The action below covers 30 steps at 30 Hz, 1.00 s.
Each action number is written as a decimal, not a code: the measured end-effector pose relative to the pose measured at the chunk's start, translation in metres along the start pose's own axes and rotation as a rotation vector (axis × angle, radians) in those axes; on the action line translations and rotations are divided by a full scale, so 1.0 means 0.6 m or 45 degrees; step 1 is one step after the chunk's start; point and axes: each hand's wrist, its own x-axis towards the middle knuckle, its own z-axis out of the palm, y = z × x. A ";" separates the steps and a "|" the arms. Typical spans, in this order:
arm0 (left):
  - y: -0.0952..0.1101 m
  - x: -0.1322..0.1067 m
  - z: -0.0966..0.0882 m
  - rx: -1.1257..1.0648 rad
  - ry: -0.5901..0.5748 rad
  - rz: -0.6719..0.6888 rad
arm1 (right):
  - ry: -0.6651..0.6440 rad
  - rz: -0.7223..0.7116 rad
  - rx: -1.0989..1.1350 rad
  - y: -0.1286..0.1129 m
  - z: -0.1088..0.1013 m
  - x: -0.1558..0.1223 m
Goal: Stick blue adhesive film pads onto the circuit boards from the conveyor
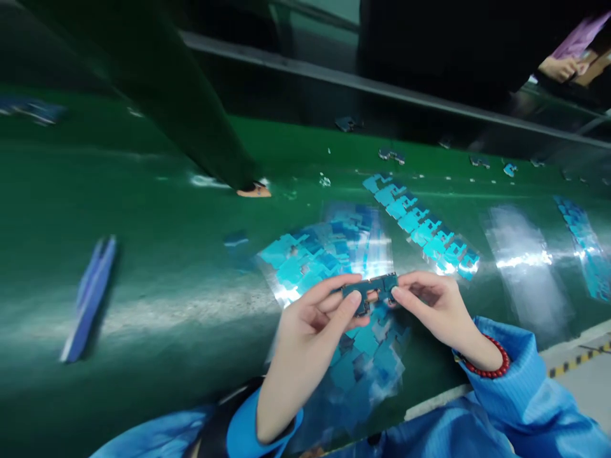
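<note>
Between my two hands is a small dark circuit board point(382, 284) with a notched lower edge, raised over the green work surface. My left hand point(319, 324) pinches its left end, thumb on the face and fingers behind. At the right end, the thumb and forefinger of my right hand point(436, 305) grip the corner. Below and behind the board lies a clear plastic sheet point(281, 289) with many blue film pieces point(329, 254) scattered on it. More blue pieces point(365, 337) lie under my hands.
Blue tweezers point(90, 299) lie at left. A strip of blue cut films point(420, 222) runs to the right, beside a clear sheet point(525, 267) and another film strip point(585, 248). Small boards point(391, 155) line the back. A dark green post point(191, 95) slants down. Another person's hand point(563, 67) is at top right.
</note>
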 end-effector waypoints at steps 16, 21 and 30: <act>0.071 0.053 -0.059 -0.447 0.011 0.236 | 0.020 -0.037 -0.318 -0.058 -0.031 0.217; 0.075 0.077 -0.081 -0.528 -0.021 0.124 | 0.090 -0.103 -0.657 -0.097 -0.012 0.356; 0.087 0.085 -0.102 -0.577 0.045 0.091 | -0.657 -0.720 -1.109 -0.030 0.008 0.151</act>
